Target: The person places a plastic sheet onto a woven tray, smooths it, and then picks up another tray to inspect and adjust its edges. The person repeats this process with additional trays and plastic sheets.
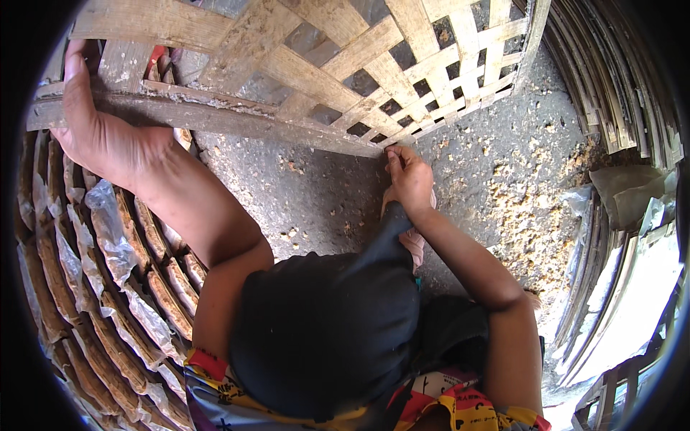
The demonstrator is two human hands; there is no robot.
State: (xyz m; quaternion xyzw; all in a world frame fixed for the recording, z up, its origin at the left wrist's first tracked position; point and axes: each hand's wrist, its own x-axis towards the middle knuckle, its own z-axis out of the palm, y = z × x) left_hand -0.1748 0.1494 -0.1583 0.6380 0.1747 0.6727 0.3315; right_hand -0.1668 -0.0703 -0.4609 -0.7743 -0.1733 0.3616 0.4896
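A tray-like lattice panel [366,50] of woven flat bamboo strips stands tilted in front of me, edged with a wooden rail. At the far left my left hand [108,140] is wrapped round that rail, the thumb on the near side and the other fingers mostly hidden behind it. The panel's lower corner meets my right hand [412,178], whose fingers are curled and pinched at its edge near the floor. Part of my foot shows beneath the right hand, and dark cloth [323,330] covers the middle of the view.
On the left are stacked rows of long brown pieces [93,251] with clear plastic between them. Thin wooden-edged panels [611,72] are stacked at the far right. Nearer on the right stand more panels with pale sheets [625,294]. Yellowish crumbs [528,223] litter the grey floor [316,194].
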